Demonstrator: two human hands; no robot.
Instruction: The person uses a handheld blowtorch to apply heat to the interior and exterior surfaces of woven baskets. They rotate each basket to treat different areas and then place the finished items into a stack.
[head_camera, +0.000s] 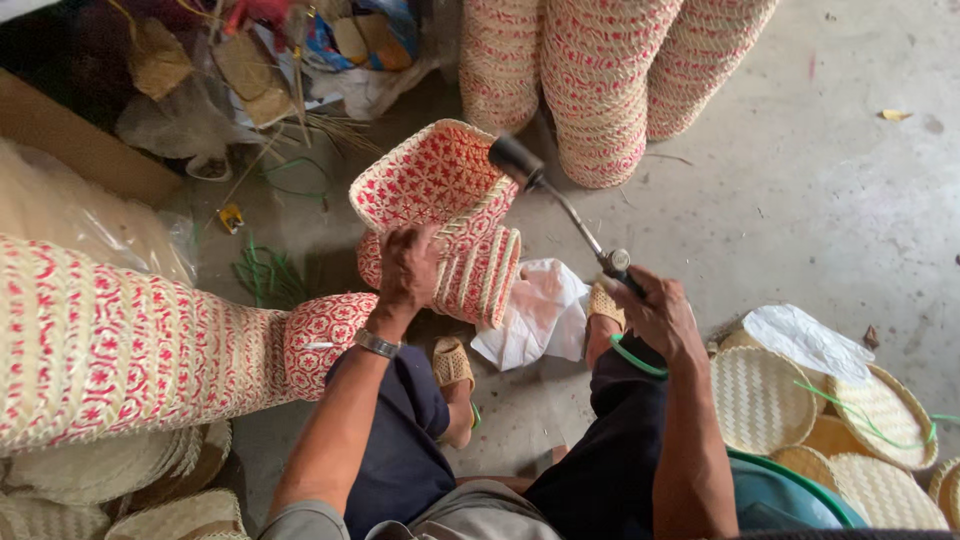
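Observation:
My left hand (405, 268) grips a red-and-cream woven basket (440, 215) by its rim and holds it tilted, its patterned base turned up and away. My right hand (655, 310) is closed on the handle of a metal gas torch (565, 205). The torch's black nozzle points at the basket's upper right edge, very close to it. A metal watch sits on my left wrist. I am seated, with my knees in dark trousers and sandalled feet below the basket.
A long nested stack of red-and-cream baskets (120, 340) lies at the left. More stacks (600, 80) stand at the back. Round woven lids (790, 400) and a green tub (790, 495) are at the right. White plastic (540, 310) lies on the concrete floor.

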